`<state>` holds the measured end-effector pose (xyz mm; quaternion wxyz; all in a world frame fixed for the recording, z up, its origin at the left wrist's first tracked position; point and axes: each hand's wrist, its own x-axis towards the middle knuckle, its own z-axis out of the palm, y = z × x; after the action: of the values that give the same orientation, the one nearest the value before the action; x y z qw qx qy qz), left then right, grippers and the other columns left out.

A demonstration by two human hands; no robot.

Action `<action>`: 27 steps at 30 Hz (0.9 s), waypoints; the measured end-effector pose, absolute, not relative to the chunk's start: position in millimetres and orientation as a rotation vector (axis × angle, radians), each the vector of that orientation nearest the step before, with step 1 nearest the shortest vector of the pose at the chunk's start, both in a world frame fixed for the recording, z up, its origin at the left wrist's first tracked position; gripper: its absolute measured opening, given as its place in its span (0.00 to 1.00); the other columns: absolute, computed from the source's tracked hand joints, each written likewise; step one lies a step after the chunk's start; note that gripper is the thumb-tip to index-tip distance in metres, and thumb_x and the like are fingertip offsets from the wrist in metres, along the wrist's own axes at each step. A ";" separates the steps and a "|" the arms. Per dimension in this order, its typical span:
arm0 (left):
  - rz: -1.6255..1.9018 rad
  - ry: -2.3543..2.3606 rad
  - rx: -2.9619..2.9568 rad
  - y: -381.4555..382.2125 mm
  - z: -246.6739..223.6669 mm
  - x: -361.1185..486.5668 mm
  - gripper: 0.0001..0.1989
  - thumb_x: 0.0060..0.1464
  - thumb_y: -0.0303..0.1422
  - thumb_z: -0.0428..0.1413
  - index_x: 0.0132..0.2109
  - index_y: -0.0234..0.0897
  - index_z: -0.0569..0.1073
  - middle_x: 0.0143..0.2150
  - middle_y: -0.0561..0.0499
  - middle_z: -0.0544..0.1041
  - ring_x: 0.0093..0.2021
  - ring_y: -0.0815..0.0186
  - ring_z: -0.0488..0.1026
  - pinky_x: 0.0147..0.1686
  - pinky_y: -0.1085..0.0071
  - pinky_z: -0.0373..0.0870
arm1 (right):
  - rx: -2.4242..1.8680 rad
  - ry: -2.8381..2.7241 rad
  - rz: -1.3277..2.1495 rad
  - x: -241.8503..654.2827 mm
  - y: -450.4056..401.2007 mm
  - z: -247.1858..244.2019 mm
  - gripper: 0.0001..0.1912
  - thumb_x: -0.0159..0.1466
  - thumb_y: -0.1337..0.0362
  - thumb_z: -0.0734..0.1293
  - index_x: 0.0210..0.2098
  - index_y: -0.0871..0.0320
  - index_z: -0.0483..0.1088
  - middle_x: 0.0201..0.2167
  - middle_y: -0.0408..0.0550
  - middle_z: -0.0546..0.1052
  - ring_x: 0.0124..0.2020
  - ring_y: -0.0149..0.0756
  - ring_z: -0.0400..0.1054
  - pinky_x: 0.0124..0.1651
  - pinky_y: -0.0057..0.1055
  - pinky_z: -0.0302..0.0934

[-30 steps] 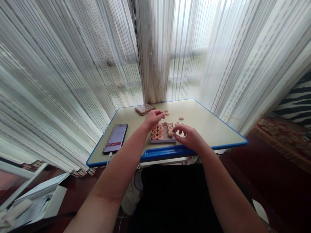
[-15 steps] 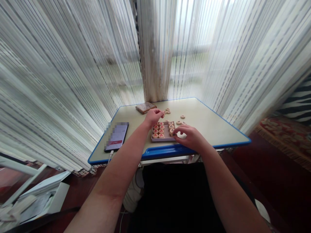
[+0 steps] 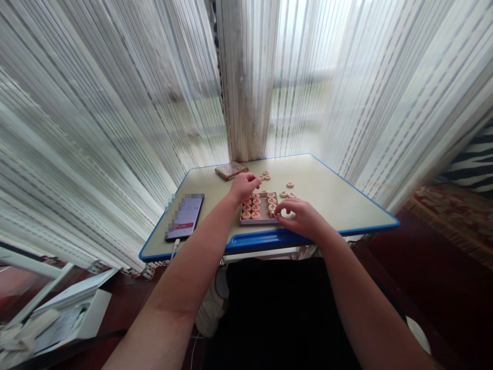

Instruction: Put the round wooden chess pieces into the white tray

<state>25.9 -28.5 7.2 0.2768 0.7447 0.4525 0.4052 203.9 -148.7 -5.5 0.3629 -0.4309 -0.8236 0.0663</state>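
A shallow box [image 3: 259,222] stands near the table's front edge. Round wooden pieces with red characters [image 3: 256,208] fill its left side, and pieces with dark characters [image 3: 271,201] line its right side. My right hand [image 3: 298,216] is at the box's right front corner, thumb and finger pinched on a wooden piece [image 3: 272,214]. Over the box's back left corner is my left hand [image 3: 245,184], its fingers closed together; what they hold, if anything, is hidden. Loose pieces [image 3: 267,177] lie just beyond it, and others [image 3: 284,195] lie right of the box.
On the table [image 3: 327,205], a phone [image 3: 187,216] with a white cable lies at the left. A brown box lid [image 3: 231,170] rests at the back left. One piece [image 3: 290,185] sits apart at the back. A blue tray [image 3: 265,239] runs along the front edge.
My right hand has lowered slightly, and the wooden piece at its fingertips now sits lower in the box's front right corner. My left hand has hardly moved.
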 end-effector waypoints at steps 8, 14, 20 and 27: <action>1.158 1.243 2.025 -27.5 9.1 25.8 0.16 0.48 0.41 0.53 0.25 0.32 0.74 0.22 0.51 0.75 0.22 0.72 0.64 0.25 0.74 0.59 | -1.050 -2.079 0.080 205.0 -148.9 -6.7 0.05 0.57 0.65 0.65 0.29 0.56 0.74 0.36 0.50 0.73 0.41 0.39 0.68 0.47 0.37 0.63; 1.110 1.297 2.096 -25.2 6.7 25.0 0.15 0.49 0.40 0.52 0.26 0.32 0.74 0.21 0.51 0.74 0.23 0.71 0.66 0.26 0.74 0.60 | -1.069 -2.111 0.065 204.7 -146.8 -8.2 0.06 0.57 0.65 0.64 0.29 0.56 0.75 0.35 0.50 0.73 0.39 0.38 0.68 0.46 0.37 0.63; 0.938 1.090 2.205 -40.3 20.0 26.4 0.11 0.45 0.36 0.55 0.29 0.31 0.76 0.23 0.52 0.74 0.25 0.71 0.66 0.28 0.74 0.61 | -1.072 -2.152 0.041 205.0 -146.0 -7.8 0.08 0.59 0.64 0.63 0.32 0.56 0.75 0.36 0.51 0.72 0.39 0.38 0.67 0.46 0.37 0.63; 0.955 1.130 2.242 -45.7 26.2 27.2 0.14 0.46 0.36 0.53 0.27 0.29 0.77 0.18 0.55 0.67 0.23 0.72 0.62 0.26 0.74 0.57 | -1.091 -2.309 -0.073 200.5 -149.6 -3.9 0.13 0.61 0.60 0.63 0.41 0.52 0.76 0.39 0.52 0.71 0.41 0.41 0.63 0.49 0.43 0.59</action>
<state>27.2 -45.7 26.2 0.2255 0.8132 0.4097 0.3464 200.5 -149.6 -3.9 0.2892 -0.4088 -0.8652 -0.0273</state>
